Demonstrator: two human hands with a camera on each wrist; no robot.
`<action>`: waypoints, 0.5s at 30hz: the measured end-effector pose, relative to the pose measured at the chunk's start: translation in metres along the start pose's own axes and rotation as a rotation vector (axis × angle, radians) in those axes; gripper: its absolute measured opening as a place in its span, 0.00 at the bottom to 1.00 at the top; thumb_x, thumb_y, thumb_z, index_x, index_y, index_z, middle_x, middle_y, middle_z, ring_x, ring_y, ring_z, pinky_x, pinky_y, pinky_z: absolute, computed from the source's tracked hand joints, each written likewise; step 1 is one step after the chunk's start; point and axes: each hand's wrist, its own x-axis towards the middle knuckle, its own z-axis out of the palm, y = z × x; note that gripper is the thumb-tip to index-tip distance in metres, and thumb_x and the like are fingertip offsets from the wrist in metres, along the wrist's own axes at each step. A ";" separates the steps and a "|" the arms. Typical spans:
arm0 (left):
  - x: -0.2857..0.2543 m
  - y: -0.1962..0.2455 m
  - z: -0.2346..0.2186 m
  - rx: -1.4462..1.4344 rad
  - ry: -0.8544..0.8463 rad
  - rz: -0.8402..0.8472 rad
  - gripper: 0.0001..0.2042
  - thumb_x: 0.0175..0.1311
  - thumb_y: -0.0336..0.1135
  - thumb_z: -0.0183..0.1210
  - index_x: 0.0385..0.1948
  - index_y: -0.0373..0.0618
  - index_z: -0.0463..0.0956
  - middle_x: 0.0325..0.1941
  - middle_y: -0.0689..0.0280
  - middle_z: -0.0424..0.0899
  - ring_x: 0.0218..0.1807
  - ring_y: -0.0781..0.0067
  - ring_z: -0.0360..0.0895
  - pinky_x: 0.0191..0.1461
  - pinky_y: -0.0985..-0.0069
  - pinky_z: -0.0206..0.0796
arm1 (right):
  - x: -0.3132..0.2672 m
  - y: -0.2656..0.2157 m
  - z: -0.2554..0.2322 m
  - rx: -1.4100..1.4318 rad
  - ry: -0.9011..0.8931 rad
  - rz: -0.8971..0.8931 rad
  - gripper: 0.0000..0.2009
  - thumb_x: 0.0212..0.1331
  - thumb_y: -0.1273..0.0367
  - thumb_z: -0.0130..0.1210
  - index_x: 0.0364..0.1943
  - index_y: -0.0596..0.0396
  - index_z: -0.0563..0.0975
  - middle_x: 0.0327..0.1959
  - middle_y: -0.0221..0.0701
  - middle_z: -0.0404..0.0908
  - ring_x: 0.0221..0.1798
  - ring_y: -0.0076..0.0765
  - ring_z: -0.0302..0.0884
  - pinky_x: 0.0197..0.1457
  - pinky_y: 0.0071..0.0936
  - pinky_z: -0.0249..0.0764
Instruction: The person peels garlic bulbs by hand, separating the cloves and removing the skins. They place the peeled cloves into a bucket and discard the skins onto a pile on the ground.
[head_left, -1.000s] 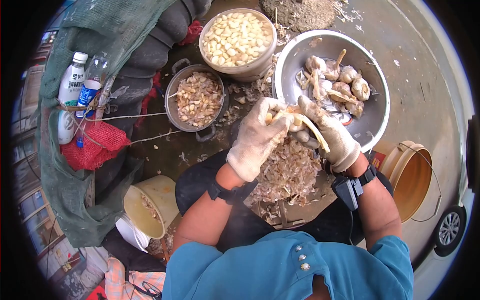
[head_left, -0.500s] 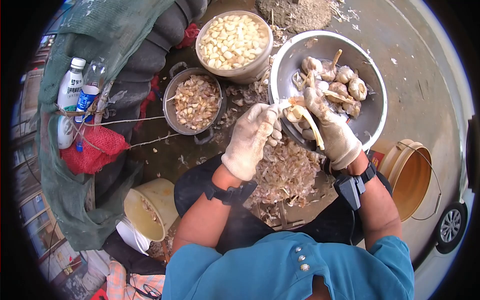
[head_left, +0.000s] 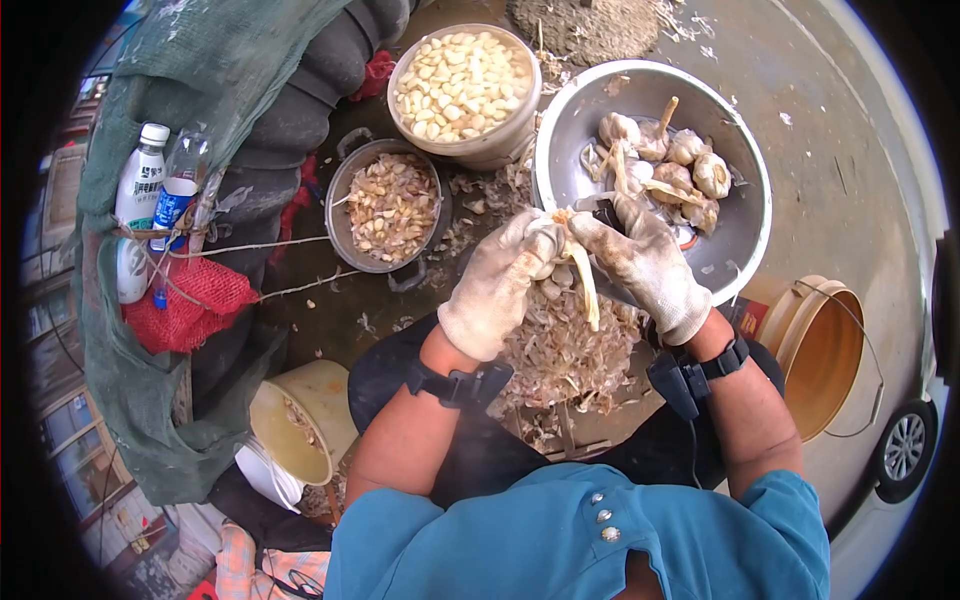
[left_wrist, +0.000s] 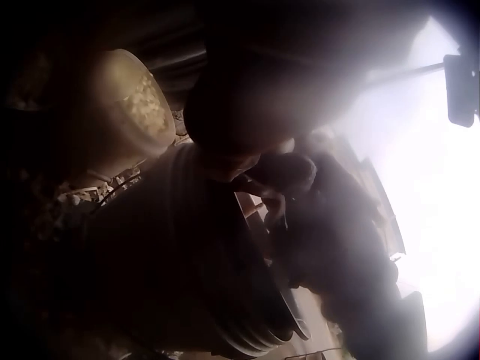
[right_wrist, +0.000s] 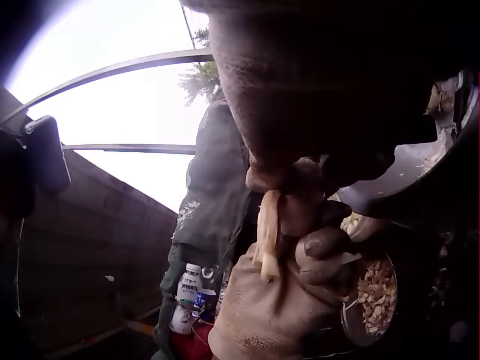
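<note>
Both hands wear off-white, soiled gloves and meet over the near rim of a steel basin (head_left: 757, 215). Between their fingertips is a garlic bulb with its pale stem (head_left: 584, 283) pointing down toward the person. My left hand (head_left: 500, 285) grips it from the left, fingers curled. The right hand (head_left: 655, 270) pinches it from the other side, its thumb at the top of the bulb; a small dark thing shows by its index finger. In the right wrist view the stem (right_wrist: 268, 232) hangs between both gloves. The left wrist view is very dark.
Whole garlic bulbs (head_left: 680, 175) lie in the basin. A bucket of peeled cloves (head_left: 465, 85) and a pot of unpeeled cloves (head_left: 392, 205) stand left of it. Garlic skins (head_left: 575, 350) are heaped below the hands. An orange-brown bucket (head_left: 825, 355) lies tipped at right.
The left hand came away from the bulb's body half a second ago, and now is back around it. The bulb has shifted left, its stem now hanging more steeply.
</note>
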 end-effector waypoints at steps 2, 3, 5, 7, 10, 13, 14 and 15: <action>-0.002 -0.003 0.000 -0.051 -0.012 0.018 0.20 0.71 0.44 0.54 0.54 0.38 0.69 0.40 0.66 0.78 0.35 0.81 0.74 0.36 0.84 0.66 | -0.002 -0.002 -0.007 -0.142 -0.083 -0.219 0.13 0.62 0.63 0.57 0.49 0.50 0.78 0.35 0.35 0.74 0.36 0.34 0.74 0.38 0.30 0.71; -0.003 -0.004 0.001 -0.103 -0.024 0.037 0.19 0.72 0.44 0.53 0.54 0.38 0.69 0.40 0.66 0.79 0.35 0.80 0.74 0.36 0.83 0.66 | -0.002 0.001 -0.008 -0.250 -0.085 -0.438 0.15 0.58 0.70 0.58 0.51 0.45 0.78 0.36 0.35 0.72 0.36 0.39 0.73 0.38 0.34 0.71; -0.004 -0.001 0.004 -0.098 -0.002 -0.001 0.19 0.73 0.43 0.52 0.55 0.37 0.68 0.40 0.65 0.79 0.36 0.80 0.75 0.35 0.83 0.66 | -0.008 -0.004 -0.012 -0.243 -0.099 -0.358 0.18 0.56 0.72 0.59 0.52 0.45 0.77 0.36 0.35 0.73 0.37 0.39 0.73 0.38 0.35 0.71; -0.005 0.003 0.006 -0.091 0.019 -0.039 0.19 0.73 0.43 0.51 0.55 0.37 0.68 0.41 0.64 0.79 0.36 0.79 0.75 0.35 0.83 0.66 | -0.016 -0.026 -0.012 -0.055 -0.117 -0.118 0.13 0.61 0.69 0.57 0.49 0.51 0.76 0.32 0.31 0.73 0.29 0.32 0.71 0.30 0.29 0.69; -0.004 0.004 0.006 -0.094 -0.076 -0.011 0.19 0.74 0.42 0.49 0.57 0.37 0.67 0.46 0.61 0.80 0.41 0.75 0.78 0.37 0.81 0.70 | -0.017 -0.031 -0.020 0.453 -0.238 0.306 0.11 0.68 0.60 0.52 0.42 0.53 0.75 0.27 0.26 0.73 0.21 0.21 0.65 0.21 0.20 0.60; -0.002 -0.005 0.001 -0.231 -0.059 -0.024 0.19 0.74 0.42 0.49 0.58 0.37 0.66 0.50 0.58 0.79 0.46 0.71 0.80 0.41 0.76 0.75 | -0.008 -0.011 -0.015 0.831 -0.356 0.284 0.16 0.71 0.54 0.47 0.36 0.51 0.74 0.24 0.23 0.72 0.18 0.14 0.58 0.16 0.14 0.51; -0.001 -0.007 -0.002 -0.244 -0.094 -0.010 0.19 0.74 0.42 0.50 0.59 0.39 0.66 0.51 0.57 0.79 0.48 0.68 0.80 0.42 0.73 0.76 | -0.009 -0.012 -0.015 0.832 -0.355 0.284 0.16 0.71 0.54 0.47 0.36 0.51 0.74 0.24 0.23 0.72 0.18 0.14 0.58 0.16 0.14 0.51; 0.000 -0.007 -0.003 -0.258 -0.128 0.004 0.19 0.74 0.42 0.50 0.59 0.40 0.66 0.52 0.57 0.79 0.50 0.65 0.80 0.44 0.71 0.78 | -0.009 -0.014 -0.014 0.927 -0.329 0.313 0.15 0.71 0.55 0.48 0.37 0.51 0.74 0.24 0.24 0.72 0.18 0.14 0.59 0.16 0.13 0.51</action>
